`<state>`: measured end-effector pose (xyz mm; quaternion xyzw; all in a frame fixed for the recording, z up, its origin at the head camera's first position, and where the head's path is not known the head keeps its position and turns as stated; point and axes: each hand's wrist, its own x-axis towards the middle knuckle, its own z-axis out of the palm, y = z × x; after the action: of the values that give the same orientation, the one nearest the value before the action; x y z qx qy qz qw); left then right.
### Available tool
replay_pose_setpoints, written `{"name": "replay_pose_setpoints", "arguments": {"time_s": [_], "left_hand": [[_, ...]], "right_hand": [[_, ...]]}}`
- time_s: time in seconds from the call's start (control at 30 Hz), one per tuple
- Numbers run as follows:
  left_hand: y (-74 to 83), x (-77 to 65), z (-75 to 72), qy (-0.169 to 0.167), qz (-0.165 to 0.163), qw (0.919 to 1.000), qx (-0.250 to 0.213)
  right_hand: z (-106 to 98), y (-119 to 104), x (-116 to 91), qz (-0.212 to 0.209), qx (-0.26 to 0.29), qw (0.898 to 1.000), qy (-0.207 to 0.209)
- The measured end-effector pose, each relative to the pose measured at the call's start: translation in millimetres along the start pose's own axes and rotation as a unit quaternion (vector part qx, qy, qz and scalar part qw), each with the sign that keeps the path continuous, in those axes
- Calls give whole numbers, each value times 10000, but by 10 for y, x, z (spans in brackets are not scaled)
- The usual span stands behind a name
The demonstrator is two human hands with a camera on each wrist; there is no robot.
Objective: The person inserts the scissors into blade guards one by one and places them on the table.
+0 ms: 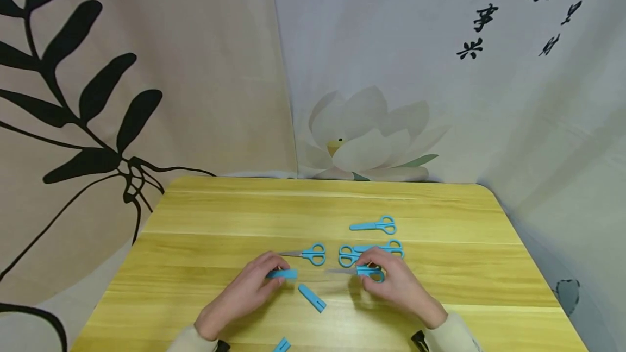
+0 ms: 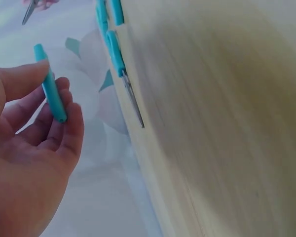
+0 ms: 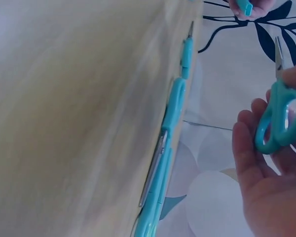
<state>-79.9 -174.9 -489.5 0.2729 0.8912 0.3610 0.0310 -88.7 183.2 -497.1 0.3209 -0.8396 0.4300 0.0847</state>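
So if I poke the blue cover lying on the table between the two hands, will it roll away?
Probably not: the blue cover looks flat, so it would more likely slide. It's probably stiff, since the similar cover pinched by the left hand looks straight. It may be light too, being so slim.

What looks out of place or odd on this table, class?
A loose blue cover lies askew on the table, off on its own. The scissors behind it have bare blades, unlike the covered far scissors. Beside the right hand, two more pairs lie bunched together, facing opposite ways. No damage or spill shows.
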Motion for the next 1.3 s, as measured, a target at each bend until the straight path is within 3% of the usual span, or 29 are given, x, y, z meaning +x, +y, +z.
{"name": "replay_pose_setpoints", "arguments": {"time_s": [0.17, 0.33, 0.53, 0.7, 1.0, 1.3], "left_hand": [[65, 47, 27, 328, -141, 9993, -138], [127, 85, 44, 634, -126, 9977, -191], [156, 129, 67, 1042, 298, 9940, -171], [182, 166, 83, 1247, 569, 9905, -101], [267, 206, 99, 1484, 377, 9881, -130], [315, 222, 117, 1513, 375, 9877, -148]], "right_hand": [[-12, -14, 20, -36, 55, 9997, 216], [-29, -36, 19, 255, 125, 9993, 239], [-42, -71, 37, 458, 143, 9984, 305], [-43, -93, 75, 233, -137, 9989, 396], [-17, -165, 147, -291, -544, 9971, 435], [39, -207, 179, -420, -635, 9961, 441]]}}
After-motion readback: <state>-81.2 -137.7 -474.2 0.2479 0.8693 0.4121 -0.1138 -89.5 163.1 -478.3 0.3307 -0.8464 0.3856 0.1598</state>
